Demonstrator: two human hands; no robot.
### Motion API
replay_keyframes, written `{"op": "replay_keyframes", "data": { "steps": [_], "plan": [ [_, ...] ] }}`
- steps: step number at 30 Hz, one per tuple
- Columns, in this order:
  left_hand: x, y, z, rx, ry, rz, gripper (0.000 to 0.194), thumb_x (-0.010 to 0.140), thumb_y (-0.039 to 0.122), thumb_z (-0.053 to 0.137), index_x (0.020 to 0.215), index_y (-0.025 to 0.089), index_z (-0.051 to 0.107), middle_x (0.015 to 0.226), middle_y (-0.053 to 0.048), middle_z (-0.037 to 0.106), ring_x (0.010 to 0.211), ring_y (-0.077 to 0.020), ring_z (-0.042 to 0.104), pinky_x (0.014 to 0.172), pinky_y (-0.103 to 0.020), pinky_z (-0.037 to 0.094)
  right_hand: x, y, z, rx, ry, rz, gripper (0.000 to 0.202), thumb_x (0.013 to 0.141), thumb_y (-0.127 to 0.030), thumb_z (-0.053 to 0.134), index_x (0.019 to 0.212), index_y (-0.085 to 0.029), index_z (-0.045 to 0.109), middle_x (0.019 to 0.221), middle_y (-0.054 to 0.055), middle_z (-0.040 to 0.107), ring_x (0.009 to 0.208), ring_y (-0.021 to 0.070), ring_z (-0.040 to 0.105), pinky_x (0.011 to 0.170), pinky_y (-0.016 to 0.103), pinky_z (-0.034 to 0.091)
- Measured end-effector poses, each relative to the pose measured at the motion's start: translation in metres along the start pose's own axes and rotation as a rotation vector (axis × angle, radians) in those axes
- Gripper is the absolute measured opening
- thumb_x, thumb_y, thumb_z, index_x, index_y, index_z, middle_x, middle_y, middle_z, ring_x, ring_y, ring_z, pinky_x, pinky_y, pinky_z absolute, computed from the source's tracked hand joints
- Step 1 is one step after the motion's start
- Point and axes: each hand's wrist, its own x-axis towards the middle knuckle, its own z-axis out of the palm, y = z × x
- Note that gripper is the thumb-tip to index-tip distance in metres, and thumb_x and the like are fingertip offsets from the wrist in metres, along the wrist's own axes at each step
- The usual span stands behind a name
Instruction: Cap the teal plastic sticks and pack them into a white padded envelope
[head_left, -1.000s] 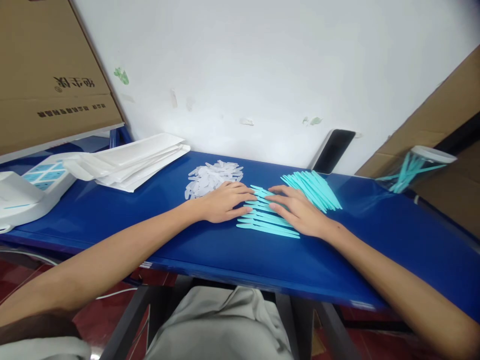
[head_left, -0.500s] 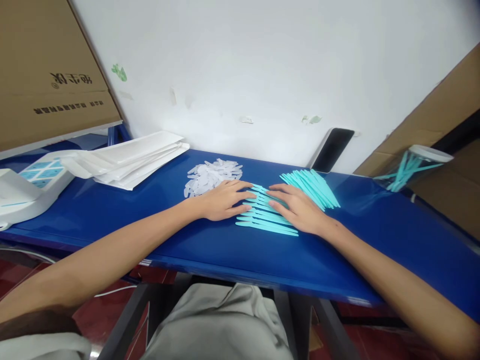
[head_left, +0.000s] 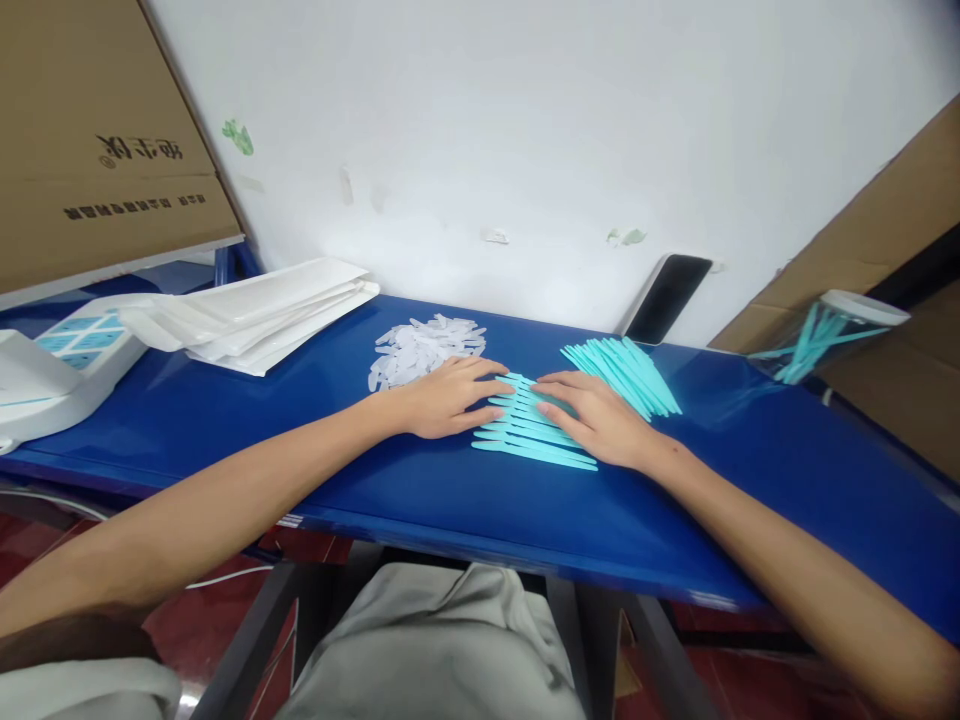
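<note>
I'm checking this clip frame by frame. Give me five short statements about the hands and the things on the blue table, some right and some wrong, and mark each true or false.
1. The left hand has its fingers at the left side of the row of turquoise sticks. True.
2. The right hand is on the pile of white pieces. False: it is at the row of turquoise sticks.
3. A second group of turquoise sticks lies beyond the right hand. True.
4. The phone lies flat in the middle of the table. False: it stands tilted by the wall.
5. The clear container at the right has turquoise sticks in it. True.
</note>
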Motion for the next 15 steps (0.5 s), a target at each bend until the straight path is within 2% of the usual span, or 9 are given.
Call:
{"op": "replay_keyframes", "data": {
  "steps": [5, 8, 10, 12, 14, 15],
  "plan": [
    [0.004, 0.012, -0.01, 0.085, 0.118, 0.132, 0.04, 0.106, 0.036, 0.038, 0.119, 0.017, 0.071, 0.12, -0.016, 0.07, 0.109, -0.027, 0.063, 0.1, -0.044, 0.049, -0.002, -0.004, -0.003, 0.056, -0.032, -0.01, 0.058, 0.105, -0.055, 0.038, 0.154, -0.025, 0.049, 0.152, 0.013, 0.054, 0.136, 0.0339, 0.055, 0.111, 0.054, 0.046],
    [0.007, 0.012, -0.015, 0.148, 0.157, 0.143, 0.04, 0.105, 0.033, 0.036, 0.108, 0.017, 0.073, 0.102, -0.013, 0.073, 0.095, -0.0247, 0.063, 0.091, -0.04, 0.05, -0.002, -0.008, -0.007, 0.095, -0.047, -0.057, 0.06, 0.105, -0.055, 0.041, 0.157, -0.026, 0.043, 0.157, 0.014, 0.048, 0.138, 0.034, 0.052, 0.111, 0.053, 0.046],
    [0.005, 0.004, -0.021, 0.214, 0.143, 0.112, 0.04, 0.105, 0.032, 0.036, 0.101, 0.018, 0.073, 0.093, -0.012, 0.073, 0.091, -0.0242, 0.063, 0.087, -0.039, 0.05, -0.002, -0.011, -0.008, 0.109, -0.047, -0.108, 0.059, 0.103, -0.055, 0.044, 0.155, -0.026, 0.046, 0.154, 0.014, 0.05, 0.136, 0.0335, 0.052, 0.109, 0.051, 0.046],
    [0.0, -0.009, -0.03, 0.297, 0.093, 0.038, 0.041, 0.104, 0.034, 0.037, 0.092, 0.018, 0.073, 0.084, -0.011, 0.072, 0.085, -0.0239, 0.064, 0.081, -0.038, 0.049, -0.001, -0.013, -0.009, 0.076, -0.009, -0.116, 0.05, 0.102, -0.054, 0.047, 0.139, -0.023, 0.06, 0.137, 0.015, 0.062, 0.122, 0.0326, 0.059, 0.1, 0.049, 0.048],
    [-0.009, -0.022, -0.045, 0.377, 0.041, -0.088, 0.042, 0.102, 0.035, 0.039, 0.081, 0.017, 0.072, 0.073, -0.009, 0.068, 0.074, -0.0225, 0.063, 0.072, -0.035, 0.046, -0.001, -0.016, -0.008, 0.01, 0.06, -0.075, 0.039, 0.103, -0.051, 0.047, 0.103, -0.021, 0.072, 0.102, 0.013, 0.071, 0.096, 0.0287, 0.064, 0.09, 0.048, 0.046],
    [-0.014, -0.027, -0.053, 0.402, 0.022, -0.153, 0.041, 0.101, 0.035, 0.04, 0.08, 0.017, 0.071, 0.072, -0.009, 0.067, 0.071, -0.0217, 0.062, 0.069, -0.033, 0.044, -0.001, -0.017, -0.007, -0.015, 0.09, -0.05, 0.04, 0.102, -0.049, 0.047, 0.083, -0.021, 0.069, 0.083, 0.009, 0.068, 0.081, 0.0253, 0.061, 0.086, 0.047, 0.044]
  ]
}}
